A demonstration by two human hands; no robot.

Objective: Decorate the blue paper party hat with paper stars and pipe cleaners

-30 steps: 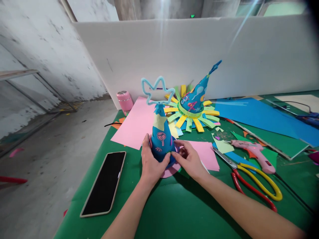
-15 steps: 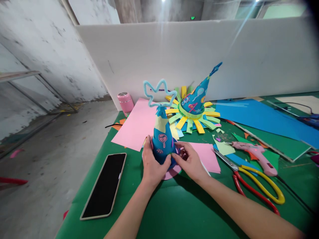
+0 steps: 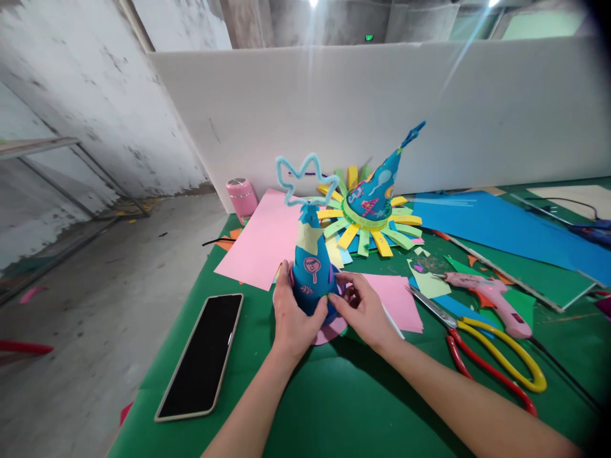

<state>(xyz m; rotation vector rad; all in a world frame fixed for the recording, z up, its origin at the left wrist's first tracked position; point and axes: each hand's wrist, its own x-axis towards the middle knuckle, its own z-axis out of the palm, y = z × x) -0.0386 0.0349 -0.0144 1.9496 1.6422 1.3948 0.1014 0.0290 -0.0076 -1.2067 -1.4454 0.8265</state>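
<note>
A small blue paper cone hat [image 3: 310, 270] stands upright on a round pink paper brim [image 3: 329, 329] on the green table [image 3: 334, 407]. A light-blue pipe-cleaner star [image 3: 300, 180] rises from its tip. My left hand [image 3: 292, 315] wraps round the cone's lower left side. My right hand [image 3: 363, 308] pinches the cone's base and the pink brim on the right. Behind stands a second blue cone hat [image 3: 377, 187] on a ring of yellow and green paper strips [image 3: 367, 232].
A black phone [image 3: 200, 356] lies at the left. Red and yellow scissors [image 3: 491, 359] and a pink glue gun [image 3: 487, 294] lie at the right. Pink paper sheets [image 3: 262, 238], a blue sheet [image 3: 501, 222], a pink tin [image 3: 241, 196] and a white board [image 3: 382, 108] sit behind.
The view has shifted slightly. Both hands stay on the cone's base; the right fingers have closed in a little against the brim.
</note>
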